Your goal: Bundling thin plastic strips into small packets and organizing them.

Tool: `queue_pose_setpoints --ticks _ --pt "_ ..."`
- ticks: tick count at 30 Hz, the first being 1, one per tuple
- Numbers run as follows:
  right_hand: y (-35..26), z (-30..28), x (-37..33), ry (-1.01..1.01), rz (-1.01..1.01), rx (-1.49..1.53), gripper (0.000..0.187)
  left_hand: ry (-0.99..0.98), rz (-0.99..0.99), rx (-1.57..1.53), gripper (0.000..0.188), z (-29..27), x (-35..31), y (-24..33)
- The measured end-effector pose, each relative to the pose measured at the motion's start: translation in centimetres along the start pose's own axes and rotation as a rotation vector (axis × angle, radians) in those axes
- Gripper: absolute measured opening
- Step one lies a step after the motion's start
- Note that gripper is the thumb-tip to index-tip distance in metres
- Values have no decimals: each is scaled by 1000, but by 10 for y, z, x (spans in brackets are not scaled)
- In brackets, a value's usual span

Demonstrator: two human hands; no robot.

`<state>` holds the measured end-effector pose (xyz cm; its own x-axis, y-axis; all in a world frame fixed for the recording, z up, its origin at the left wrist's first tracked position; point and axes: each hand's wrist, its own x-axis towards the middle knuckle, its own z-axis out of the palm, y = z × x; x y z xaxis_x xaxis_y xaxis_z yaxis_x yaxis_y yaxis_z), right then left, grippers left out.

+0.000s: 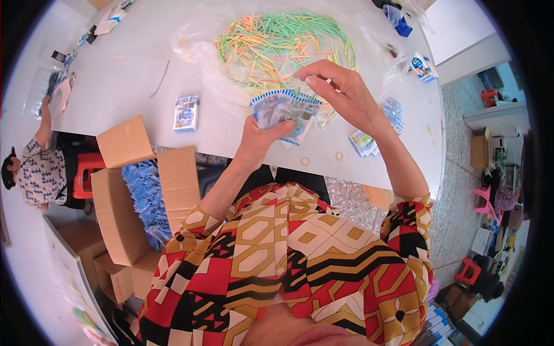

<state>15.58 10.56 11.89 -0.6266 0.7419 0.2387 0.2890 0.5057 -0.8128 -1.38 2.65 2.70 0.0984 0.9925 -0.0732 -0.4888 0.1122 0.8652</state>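
Observation:
My left hand (258,141) is closed on a small fan of blue-and-white printed plastic packets (300,112), its thumb pressed flat across their front. Just above the packets' top edges, my right hand (349,95) has thumb and index finger nearly together in a pinch. Whatever lies between those fingertips is too small to make out. Beyond both hands spreads a heap of thin green, orange and yellow sticks (283,37) on clear plastic sheeting (193,49). By my right wrist lie more printed packets (363,144), partly hidden by the forearm.
A stack of packets (186,113) stands on the white table (133,75) to the left. Rubber bands (305,161) lie near the front edge. An open cardboard box (118,213) with blue bundles (147,199) sits at my left. Another person (46,173) works at the far left.

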Motion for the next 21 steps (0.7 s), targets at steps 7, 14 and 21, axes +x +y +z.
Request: queue_pose_setpoints --ticks 7,14,21 --pt "29 21 -33 130 159 502 25 58 42 -52 35 5 2 -3" --pt "17 18 -73 268 207 321 15 6 41 2 31 6 -1 -20" --pt "63 4 -124 511 455 59 15 90 -20 -62 28 1 4 -15"
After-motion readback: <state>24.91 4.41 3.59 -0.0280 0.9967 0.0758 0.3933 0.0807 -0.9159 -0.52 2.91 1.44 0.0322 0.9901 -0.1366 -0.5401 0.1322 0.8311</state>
